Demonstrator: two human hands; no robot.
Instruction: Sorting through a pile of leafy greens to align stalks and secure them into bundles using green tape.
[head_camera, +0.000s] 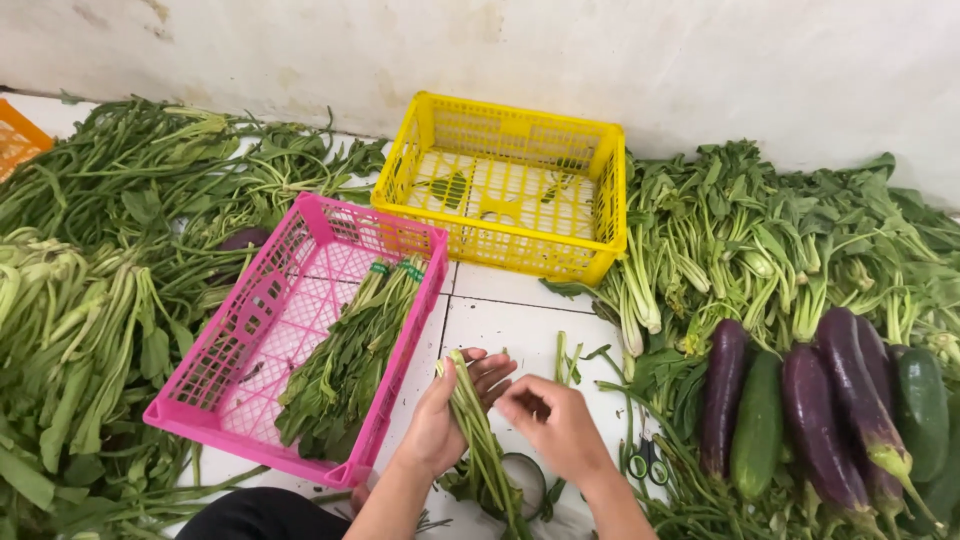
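**greenthumb_k:** ok so what's going on right at the front here?

**tile_sitter:** Closest to the camera, the left hand (440, 420) is wrapped around a bundle of green stems (478, 430), cut ends poking up past the thumb, leaves trailing down toward the bottom edge. The right hand (555, 425) is just beside it, fingers curled in loosely with the fingertips at the stems. Can't tell if it's actually pinching anything. Under the bundle there's a roll of tape (520, 480) on the white tiled floor (510, 320), and a pair of green-handled scissors (648, 462) near the right wrist.

**greenthumb_k:** and the crates?

**tile_sitter:** Pink crate (250, 340) sits left of the hands, with two tied bunches of greens (350, 360) lying in its right half. Behind that, a yellow crate (510, 185) against the wall (600, 60), just a few leaf scraps in it.

**greenthumb_k:** right side looks loaded

**tile_sitter:** Yeah, purple eggplants (825, 420) and dark green cucumbers (758, 425) side by side, lying on a heap of leafy stalks (760, 230). Left side is a big pile of long green stems (90, 300), and an orange crate corner (18, 140) peeks in at the far left.
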